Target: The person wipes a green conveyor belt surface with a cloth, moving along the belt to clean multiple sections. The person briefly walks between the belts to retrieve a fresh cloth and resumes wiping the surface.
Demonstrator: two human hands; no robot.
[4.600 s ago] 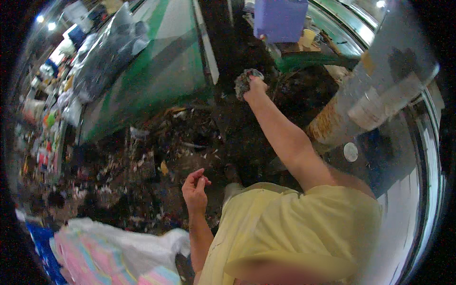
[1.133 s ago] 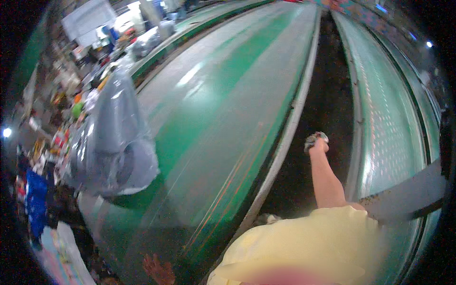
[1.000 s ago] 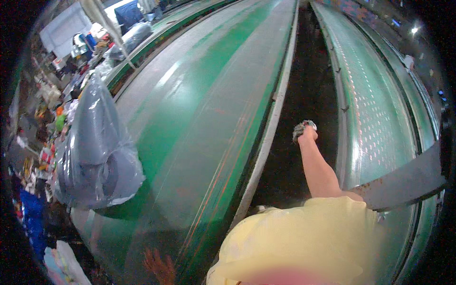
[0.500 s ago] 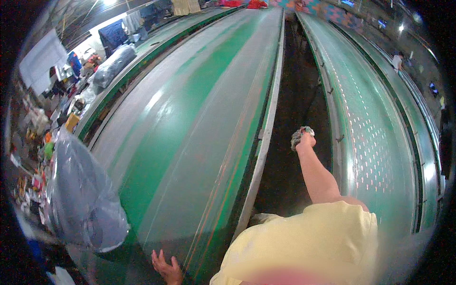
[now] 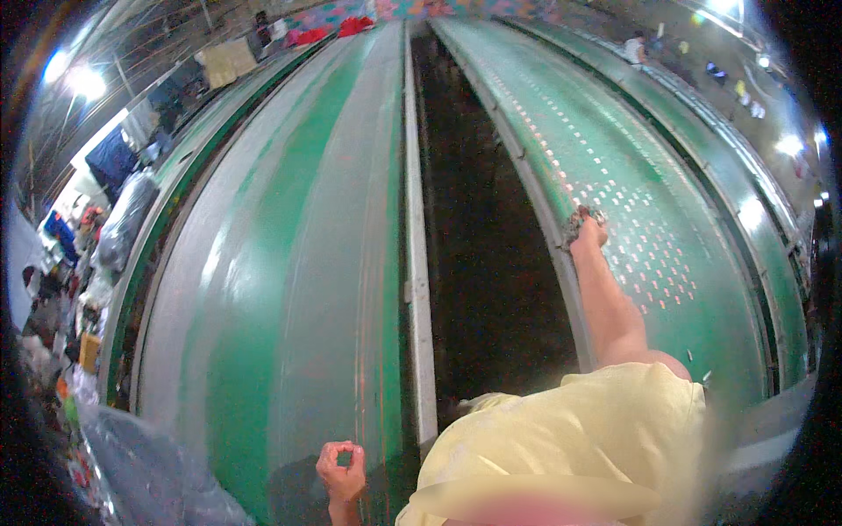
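My right hand is closed on a crumpled greyish rag. With the arm stretched forward, it is over the inner edge of the long green right table, beside rows of small pale marks. Whether the rag touches the surface I cannot tell. My left hand is near the front of the long left table. Its fingers curl round to meet the thumb in a ring, and green tabletop shows through the gap. Nothing is visible in those fingers.
A dark aisle runs between the two tables, bordered by a pale metal rail. Clear plastic sheeting bulges at the lower left, with a cluttered heap behind it. Red cloth lies at the far end; another person is at the far right.
My right hand with the rag has gone from over the aisle to the right table's edge. My left hand has curled from spread fingers into a ring. The view has turned rightward.
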